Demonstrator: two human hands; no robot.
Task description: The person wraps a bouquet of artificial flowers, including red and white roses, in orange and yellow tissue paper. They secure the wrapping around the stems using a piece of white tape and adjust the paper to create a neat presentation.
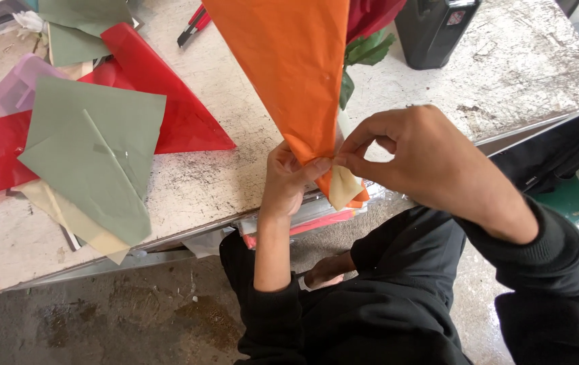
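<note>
Orange cone (289, 61): upright over the table (235, 176) edge.
Left hand (286, 182): grips the cone's narrow base.
Right hand (418, 159): pinches the cream tip (343, 188) there.

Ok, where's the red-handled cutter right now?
Head view, top of the table: the red-handled cutter lies just left of the orange paper cone, above the red sheet.

So the count: one orange paper cone (289, 74), two sage-green paper sheets (93, 152), one red sheet (168, 94), one cream sheet (73, 223), one pinkish clear sheet (15, 88), one red-handled cutter (193, 24), one black case (435, 30).
</note>
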